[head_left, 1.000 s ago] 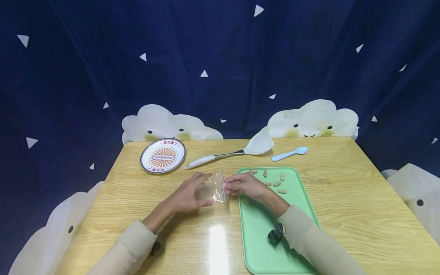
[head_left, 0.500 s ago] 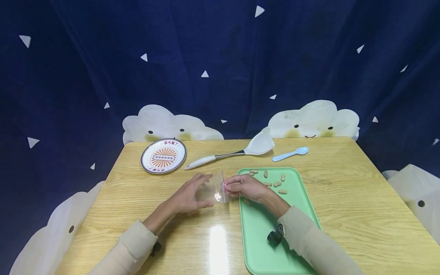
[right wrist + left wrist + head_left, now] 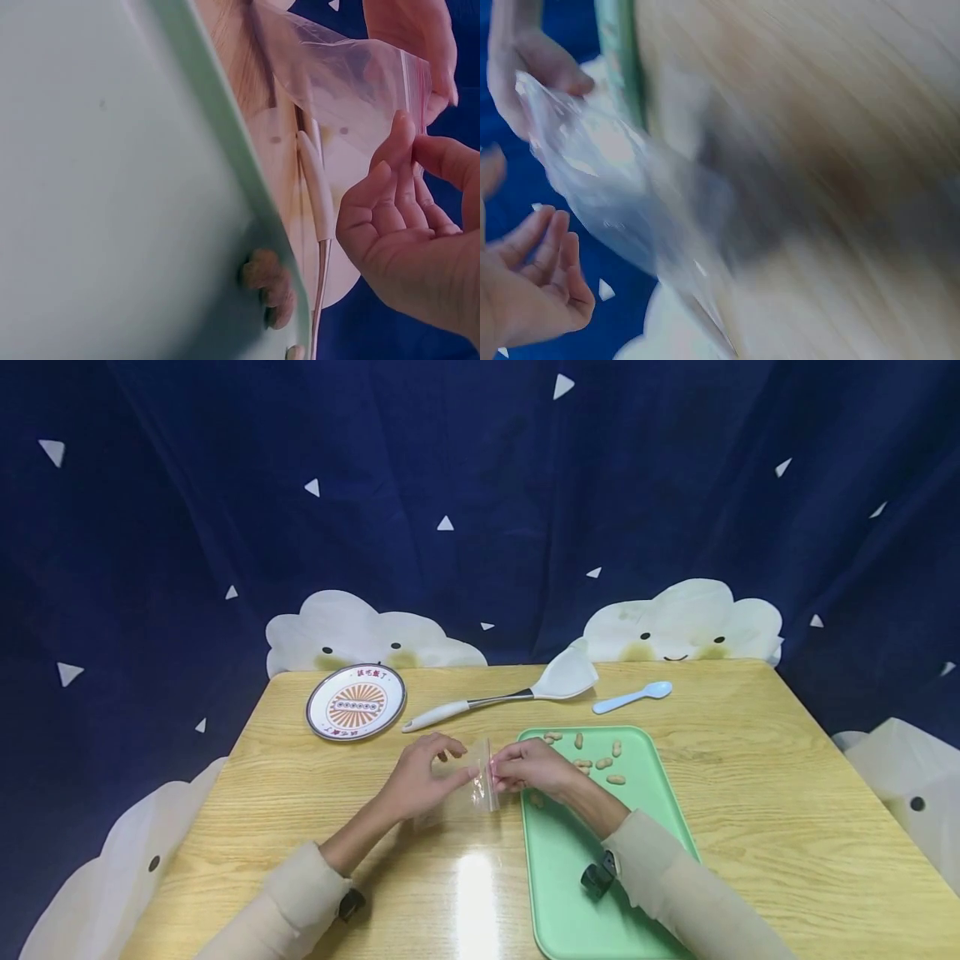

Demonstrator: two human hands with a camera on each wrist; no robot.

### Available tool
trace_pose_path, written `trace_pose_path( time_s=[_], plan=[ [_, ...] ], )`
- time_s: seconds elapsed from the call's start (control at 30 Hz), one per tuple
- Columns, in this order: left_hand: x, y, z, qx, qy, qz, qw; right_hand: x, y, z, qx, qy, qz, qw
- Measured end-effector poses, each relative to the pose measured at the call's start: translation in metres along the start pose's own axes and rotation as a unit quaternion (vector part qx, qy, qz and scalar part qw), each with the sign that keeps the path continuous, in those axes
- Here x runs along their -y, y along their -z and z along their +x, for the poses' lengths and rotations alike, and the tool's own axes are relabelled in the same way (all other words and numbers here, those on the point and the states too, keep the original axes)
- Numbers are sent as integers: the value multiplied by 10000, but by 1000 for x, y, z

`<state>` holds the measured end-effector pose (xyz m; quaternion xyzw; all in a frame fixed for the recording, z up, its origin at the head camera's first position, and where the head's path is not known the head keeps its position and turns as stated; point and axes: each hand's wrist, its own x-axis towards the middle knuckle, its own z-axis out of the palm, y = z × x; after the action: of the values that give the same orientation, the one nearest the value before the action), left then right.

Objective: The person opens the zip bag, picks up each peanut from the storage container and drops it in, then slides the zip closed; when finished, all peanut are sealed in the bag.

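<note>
A clear zip-lock bag [image 3: 480, 792] with a pinkish seal strip hangs between the two hands over the table, left of the green tray. My right hand [image 3: 542, 768] pinches the sealed edge between thumb and forefinger, plain in the right wrist view, where the bag [image 3: 345, 79] looks flat. At the other side, my left hand [image 3: 422, 781] has its thumb and bent fingers spread apart around the bag. From the left wrist, the left hand's fingers [image 3: 551, 259] show apart from the film, with nothing between them and the thumb.
Several peanuts [image 3: 616, 779] lie in the upper part of the green tray [image 3: 570, 893], under the right forearm. Behind are a round patterned plate [image 3: 356, 702], a white-handled spatula [image 3: 438, 715] and a light-blue spoon [image 3: 632, 697].
The left hand has turned and its thumb has risen towards the bag's sealed edge. The bag has shifted slightly; the right hand keeps its pinch in nearly the same place.
</note>
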<state>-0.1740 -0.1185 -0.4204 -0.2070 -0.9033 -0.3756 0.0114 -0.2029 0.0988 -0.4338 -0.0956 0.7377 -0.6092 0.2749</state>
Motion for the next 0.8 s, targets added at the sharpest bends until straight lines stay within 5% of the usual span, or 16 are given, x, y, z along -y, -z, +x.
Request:
trace_pose_path(
  time_s=[0.1, 0.27, 0.53, 0.8],
  plan=[
    [-11, -3, 5, -11, 133, -736, 9972, 4, -2, -3, -34, 1, -33, 10000],
    [-21, -5, 13, 387, 587, -1200, 9903, 7, -5, -5, -16, 109, -195, 9997],
    [-14, -10, 17, 800, 961, -2129, 9690, 2, -4, -6, -25, 320, -197, 9993],
    [-17, -15, 16, 779, 960, -1999, 9720, -2, -11, -8, -385, 223, -244, 9987]
  ],
)
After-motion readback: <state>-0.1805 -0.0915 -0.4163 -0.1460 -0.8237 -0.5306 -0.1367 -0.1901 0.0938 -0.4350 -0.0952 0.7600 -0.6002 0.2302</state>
